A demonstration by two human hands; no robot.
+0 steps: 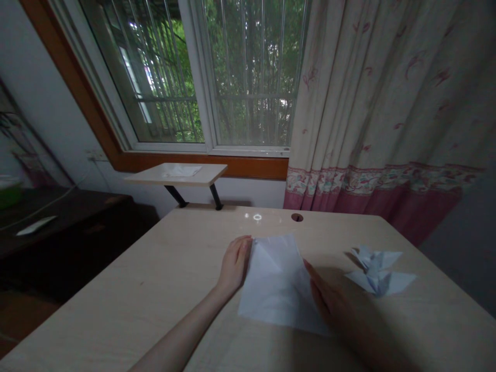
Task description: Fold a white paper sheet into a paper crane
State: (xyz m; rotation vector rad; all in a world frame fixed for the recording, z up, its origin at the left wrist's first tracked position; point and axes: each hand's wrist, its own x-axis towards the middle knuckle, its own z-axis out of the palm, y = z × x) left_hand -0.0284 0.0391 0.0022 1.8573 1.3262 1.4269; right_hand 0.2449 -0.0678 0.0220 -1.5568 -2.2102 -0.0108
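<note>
A white sheet of paper (277,284) with faint crease lines lies before me on the table, between my hands. At its upper left edge, my left hand (234,263) has its fingers together and closed on the paper's side. My right hand (329,297), in shadow, grips the opposite edge, fingers close together; part of it is dark and hard to make out. To the right of that hand stand two folded paper cranes (377,281), one behind the other, their wings spread.
The pale wooden table (155,289) has a round cable hole (297,217) near its back edge. A small raised shelf (145,176) with paper on it stands at the back left. Behind are a barred window (251,77) and a floral curtain (368,103). A dark desk (77,206) is at left.
</note>
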